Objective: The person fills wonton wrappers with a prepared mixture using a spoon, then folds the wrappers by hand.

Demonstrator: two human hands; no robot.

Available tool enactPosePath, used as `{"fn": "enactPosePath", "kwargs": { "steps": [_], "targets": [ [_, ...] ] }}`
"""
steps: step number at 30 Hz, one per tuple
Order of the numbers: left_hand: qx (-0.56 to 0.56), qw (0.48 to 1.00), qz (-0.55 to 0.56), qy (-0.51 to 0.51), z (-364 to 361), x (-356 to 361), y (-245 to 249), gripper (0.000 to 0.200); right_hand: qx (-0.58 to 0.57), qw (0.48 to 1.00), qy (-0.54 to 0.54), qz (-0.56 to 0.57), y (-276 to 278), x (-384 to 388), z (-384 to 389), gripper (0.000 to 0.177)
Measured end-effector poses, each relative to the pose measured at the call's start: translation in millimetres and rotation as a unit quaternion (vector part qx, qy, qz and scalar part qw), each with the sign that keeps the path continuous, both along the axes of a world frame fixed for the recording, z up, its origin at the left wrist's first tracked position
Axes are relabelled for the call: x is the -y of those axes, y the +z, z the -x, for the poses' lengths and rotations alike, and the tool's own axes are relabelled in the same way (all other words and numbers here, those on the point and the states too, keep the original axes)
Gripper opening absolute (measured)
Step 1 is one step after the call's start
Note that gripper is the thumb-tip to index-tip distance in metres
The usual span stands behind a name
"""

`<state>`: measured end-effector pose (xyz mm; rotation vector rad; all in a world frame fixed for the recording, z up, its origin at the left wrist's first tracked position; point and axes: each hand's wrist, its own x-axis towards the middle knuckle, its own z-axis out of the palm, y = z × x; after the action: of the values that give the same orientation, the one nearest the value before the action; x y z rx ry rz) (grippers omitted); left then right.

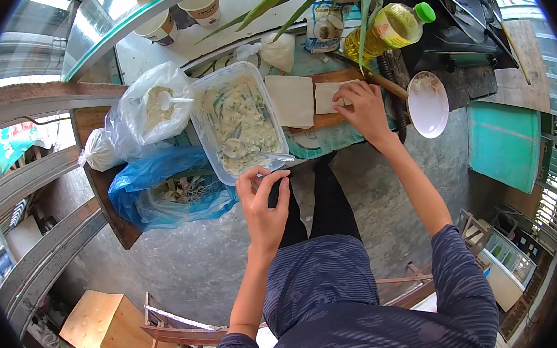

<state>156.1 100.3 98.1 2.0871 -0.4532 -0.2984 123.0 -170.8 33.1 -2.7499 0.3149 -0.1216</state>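
Note:
My right hand [366, 109] is over the smaller stack of pale square wrappers [325, 98] on a wooden board [343, 75]. Its fingertips and thumb are bent together at the wrappers' edge. A larger pale wrapper sheet [290, 101] lies just left of that stack. Beside the near corner of a clear plastic tub [274, 96], my left hand [264, 201] hovers with loosely curled fingers apart and nothing visible in them. Creamy filling with green bits [235, 122] fills the tub, and a metal spoon [270, 155] rests in it.
A blue plastic bag [129, 192] with vegetable scraps and a clear bag [173, 84] with a white spoon stand left. Toward the right are an oil bottle [398, 27], a white bowl [428, 113] and a black stove [457, 29]. Long green leaves [284, 0] hang over the back.

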Motion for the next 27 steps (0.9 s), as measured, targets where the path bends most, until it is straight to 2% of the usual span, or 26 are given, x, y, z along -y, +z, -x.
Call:
{"fn": "enactPosePath", "kwargs": {
  "steps": [3, 6, 12, 16, 19, 24, 27],
  "targets": [
    [-0.008, 1.0, 0.011, 0.004, 1.6, 3.2, -0.7, 0.017, -0.051, 0.993, -0.066, -0.086, 2.8, -6.0, -4.3, 0.016],
    [0.002, 1.0, 0.01, -0.001, 2.4, 4.4, -2.5, 0.018, -0.014, 0.953, -0.131, -0.274, 1.8, -8.1, -6.9, 0.019],
    [-0.019, 0.998, 0.068, -0.004, -5.0, 16.0, -7.2, 0.016, 0.091, 0.889, -0.165, -0.416, 18.3, -16.0, -3.8, 0.02],
    [-0.089, 0.991, 0.103, 0.013, -18.8, 30.5, -3.4, 0.013, 0.126, 0.88, -0.163, -0.428, 42.1, -23.9, -7.0, 0.022],
    [-0.157, 0.976, 0.148, 0.01, -29.7, 43.9, -13.4, 0.013, 0.116, 0.886, -0.172, -0.414, 34.9, -20.1, -10.1, 0.022],
    [-0.155, 0.972, 0.178, -0.005, -42.8, 61.8, -14.4, 0.015, 0.138, 0.893, -0.18, -0.389, 16.1, -17.5, -25.2, 0.021],
    [-0.248, 0.944, 0.216, -0.012, -38.0, 80.3, -19.4, 0.017, 0.135, 0.883, -0.197, -0.404, 11.9, -12.2, -30.9, 0.021]
  ]
}}
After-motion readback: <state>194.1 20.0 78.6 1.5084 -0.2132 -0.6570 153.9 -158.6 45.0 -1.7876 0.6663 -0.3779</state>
